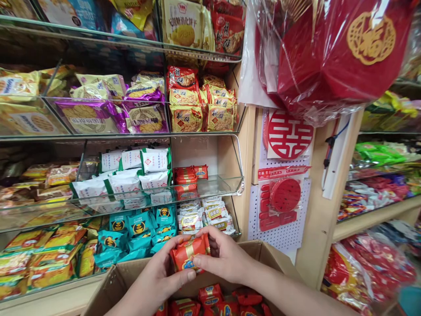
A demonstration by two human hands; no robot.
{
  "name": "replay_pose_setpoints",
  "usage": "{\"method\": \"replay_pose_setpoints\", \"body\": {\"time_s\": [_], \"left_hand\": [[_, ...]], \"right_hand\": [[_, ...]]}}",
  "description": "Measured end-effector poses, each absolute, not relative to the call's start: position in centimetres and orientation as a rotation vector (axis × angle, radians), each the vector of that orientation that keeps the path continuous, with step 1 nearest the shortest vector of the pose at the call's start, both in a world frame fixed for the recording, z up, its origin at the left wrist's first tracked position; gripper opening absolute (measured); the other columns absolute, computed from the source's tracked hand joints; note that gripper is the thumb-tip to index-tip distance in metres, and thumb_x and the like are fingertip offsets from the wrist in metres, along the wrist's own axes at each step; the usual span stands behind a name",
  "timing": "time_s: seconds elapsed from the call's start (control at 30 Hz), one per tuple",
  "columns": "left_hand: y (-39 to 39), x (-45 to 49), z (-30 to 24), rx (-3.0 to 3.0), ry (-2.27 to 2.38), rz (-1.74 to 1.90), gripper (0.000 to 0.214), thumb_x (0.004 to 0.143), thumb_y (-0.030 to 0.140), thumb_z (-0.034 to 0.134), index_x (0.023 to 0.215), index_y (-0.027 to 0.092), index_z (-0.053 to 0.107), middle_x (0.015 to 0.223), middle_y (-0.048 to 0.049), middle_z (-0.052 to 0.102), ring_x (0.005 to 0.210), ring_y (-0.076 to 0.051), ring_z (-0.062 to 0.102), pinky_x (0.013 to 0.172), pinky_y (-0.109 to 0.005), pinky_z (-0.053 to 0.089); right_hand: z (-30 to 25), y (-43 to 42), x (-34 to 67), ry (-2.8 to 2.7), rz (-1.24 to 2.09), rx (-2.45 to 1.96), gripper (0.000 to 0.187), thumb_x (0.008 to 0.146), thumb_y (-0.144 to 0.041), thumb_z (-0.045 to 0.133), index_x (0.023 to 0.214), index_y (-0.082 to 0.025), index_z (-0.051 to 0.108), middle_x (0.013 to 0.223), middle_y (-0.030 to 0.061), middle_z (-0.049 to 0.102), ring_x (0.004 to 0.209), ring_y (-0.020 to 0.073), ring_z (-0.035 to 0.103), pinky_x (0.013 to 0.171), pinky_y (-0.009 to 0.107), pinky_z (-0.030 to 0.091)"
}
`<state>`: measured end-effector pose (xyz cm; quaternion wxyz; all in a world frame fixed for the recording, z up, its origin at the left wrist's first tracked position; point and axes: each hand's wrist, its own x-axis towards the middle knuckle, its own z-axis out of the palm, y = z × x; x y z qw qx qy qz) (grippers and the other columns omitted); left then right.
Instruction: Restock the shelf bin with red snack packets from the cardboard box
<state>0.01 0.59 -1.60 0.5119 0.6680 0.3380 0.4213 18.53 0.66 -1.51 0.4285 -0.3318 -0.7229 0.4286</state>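
A red snack packet (190,252) with a gold band is held between both hands above an open cardboard box (126,281). My left hand (169,267) grips its left end, thumb in front. Around the right end close the fingers of my right hand (226,254), its thumb pressing on the front. Inside the box lie several similar red packets (210,295). More red packets (187,176) are stacked at the left of a glass-fronted shelf compartment (219,186) beyond my hands.
White-and-green packets (123,177) fill the compartment to the left, with teal packets (134,230) below. White-and-gold packets (205,215) sit under the red stack. Red decorations (285,195) hang on the right panel, beneath a large plastic-wrapped red item (329,57).
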Motion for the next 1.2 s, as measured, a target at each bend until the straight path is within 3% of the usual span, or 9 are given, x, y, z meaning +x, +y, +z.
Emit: {"method": "replay_pose_setpoints", "body": {"time_s": [0.3, 0.43, 0.53, 0.7, 0.83, 0.9, 1.0, 1.1, 1.2], "left_hand": [[-0.1, 0.3, -1.5, 1.701, 0.834, 0.915, 0.038, 0.069, 0.03, 0.067, 0.102, 0.026, 0.048, 0.1, -0.0011, 0.057, 0.095, -0.023, 0.054, 0.081, -0.033, 0.044], [-0.5, 0.6, -1.6, 1.585, 0.852, 1.023, 0.075, 0.062, 0.029, 0.073, 0.123, 0.031, 0.031, 0.113, -0.005, 0.052, 0.103, -0.026, 0.052, 0.088, -0.037, 0.04], [-0.2, 0.5, -1.7, 1.531, 0.851, 1.094, 0.093, 0.059, 0.035, 0.074, 0.132, 0.031, 0.016, 0.117, -0.0079, 0.048, 0.093, -0.025, 0.055, 0.08, -0.036, 0.044], [0.8, 0.2, -2.2, 1.748, 0.991, 0.977, 0.043, 0.076, 0.035, 0.058, 0.116, 0.025, 0.046, 0.101, -0.0046, 0.053, 0.078, -0.017, 0.053, 0.074, -0.03, 0.043], [0.5, 0.7, -2.6, 1.948, 0.987, 0.797, 0.026, 0.076, 0.024, 0.055, 0.102, 0.025, 0.056, 0.096, -0.003, 0.054, 0.078, -0.017, 0.055, 0.071, -0.028, 0.046], [0.3, 1.0, -2.8, 2.078, 0.935, 0.727, 0.026, 0.074, 0.02, 0.055, 0.099, 0.024, 0.058, 0.099, -0.0043, 0.054, 0.08, -0.018, 0.055, 0.072, -0.027, 0.045], [0.3, 1.3, -3.1, 2.218, 0.839, 0.57, 0.024, 0.074, 0.024, 0.057, 0.097, 0.021, 0.059, 0.097, -0.0073, 0.053, 0.081, -0.018, 0.055, 0.067, -0.024, 0.045], [0.6, 1.4, -3.2, 2.258, 0.831, 0.426, 0.025, 0.074, 0.036, 0.059, 0.094, 0.022, 0.063, 0.093, -0.0074, 0.055, 0.079, -0.018, 0.055, 0.067, -0.023, 0.044], [0.8, 1.3, -3.0, 2.265, 0.819, 0.442, 0.025, 0.074, 0.042, 0.058, 0.091, 0.026, 0.067, 0.088, -0.0046, 0.058, 0.076, -0.017, 0.055, 0.069, -0.023, 0.043]], "right_hand": [[-1.0, 0.6, 18.9, -1.881, 1.026, -0.916, 0.044, 0.063, -0.034, 0.068, 0.102, -0.021, 0.052, 0.084, -0.0007, 0.055, 0.073, 0.0124, 0.05, 0.066, 0.024, 0.041], [-0.7, 0.5, 19.0, -1.888, 0.947, -0.964, 0.041, 0.062, -0.033, 0.068, 0.099, -0.022, 0.054, 0.082, -0.0005, 0.057, 0.072, 0.0132, 0.052, 0.065, 0.025, 0.043], [1.1, 0.2, 19.6, -1.852, 0.715, -0.964, 0.038, 0.062, -0.031, 0.067, 0.097, -0.021, 0.055, 0.089, 0.0012, 0.058, 0.075, 0.0142, 0.053, 0.069, 0.027, 0.044], [7.5, 1.6, 21.4, -1.679, 0.276, -0.794, 0.04, 0.07, -0.035, 0.063, 0.105, -0.021, 0.051, 0.099, 0.004, 0.057, 0.088, 0.0162, 0.054, 0.079, 0.03, 0.043], [12.3, 6.3, 21.9, -1.696, -0.151, -1.022, 0.044, 0.069, -0.028, 0.063, 0.11, -0.018, 0.049, 0.107, 0.0062, 0.055, 0.106, 0.0212, 0.045, 0.09, 0.036, 0.036], [13.6, 9.3, 21.5, -1.757, -0.086, -1.261, 0.053, 0.067, -0.026, 0.065, 0.115, -0.016, 0.045, 0.11, 0.0084, 0.053, 0.109, 0.0225, 0.043, 0.089, 0.036, 0.037], [14.5, 13.3, 20.5, -1.826, 0.152, -1.514, 0.061, 0.06, -0.025, 0.071, 0.114, -0.012, 0.045, 0.107, 0.0122, 0.055, 0.098, 0.0228, 0.052, 0.077, 0.033, 0.044], [14.6, 16.2, 19.6, -1.876, 0.309, -1.606, 0.044, 0.058, -0.015, 0.073, 0.098, -0.008, 0.054, 0.086, 0.0107, 0.062, 0.076, 0.0195, 0.058, 0.063, 0.029, 0.046], [14.2, 18.1, 19.3, -1.903, 0.436, -1.667, 0.021, 0.068, -0.015, 0.066, 0.086, -0.008, 0.057, 0.071, 0.0043, 0.061, 0.063, 0.0132, 0.058, 0.056, 0.027, 0.048]]}}
